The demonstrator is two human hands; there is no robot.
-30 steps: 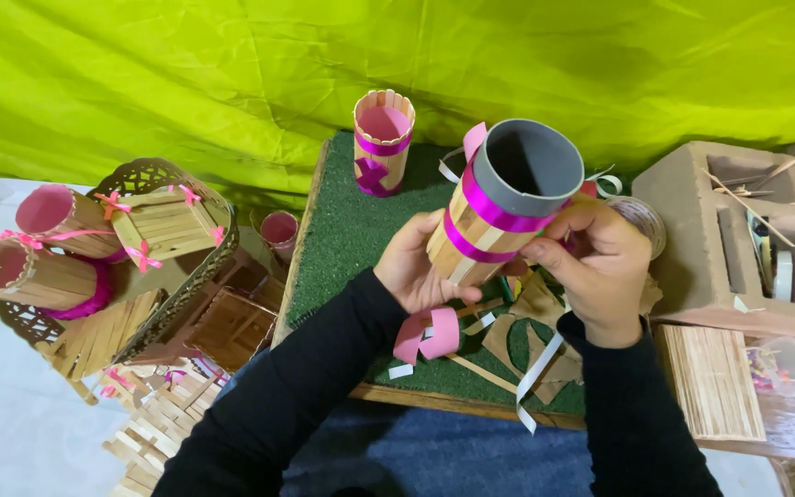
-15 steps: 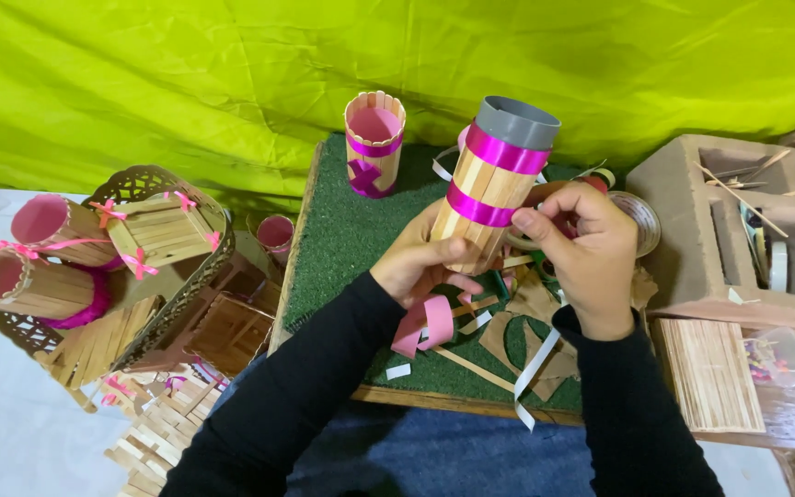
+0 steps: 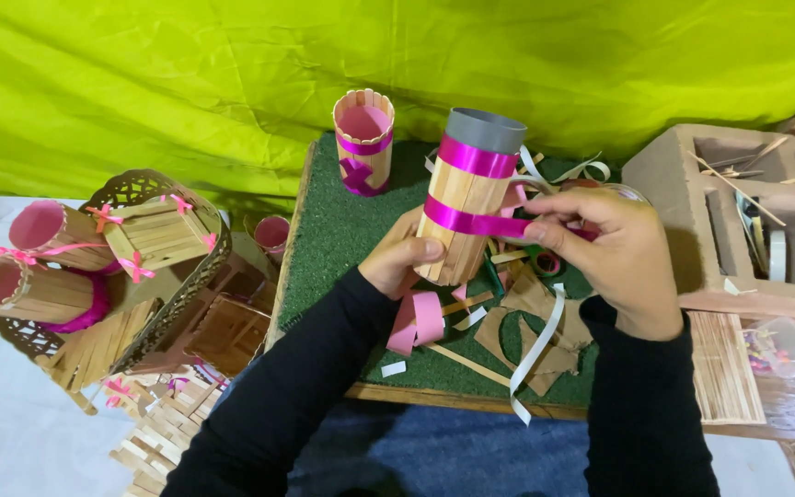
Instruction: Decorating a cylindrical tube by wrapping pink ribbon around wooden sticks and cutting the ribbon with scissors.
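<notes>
My left hand (image 3: 404, 259) grips the lower part of a stick-covered grey tube (image 3: 465, 201), held nearly upright above the green turf board (image 3: 338, 235). Two bands of magenta ribbon (image 3: 477, 158) run around the tube. My right hand (image 3: 611, 253) pinches the free end of the lower ribbon band at the tube's right side. Both arms wear black sleeves. A finished stick cup (image 3: 363, 140) with a pink inside and magenta ribbon stands on the board behind.
Pink paper strips (image 3: 419, 318), white ribbon (image 3: 537, 348) and brown scraps litter the board. Left: a woven basket (image 3: 169, 241) with stick crafts and pink-lined cups (image 3: 37, 228). Right: a concrete block (image 3: 733, 212) with tools and a stack of sticks (image 3: 723, 364). Green cloth behind.
The tube has gone from tilted with its open end toward me to nearly upright. My right hand has moved from cupping the tube's side to pinching the lower ribbon.
</notes>
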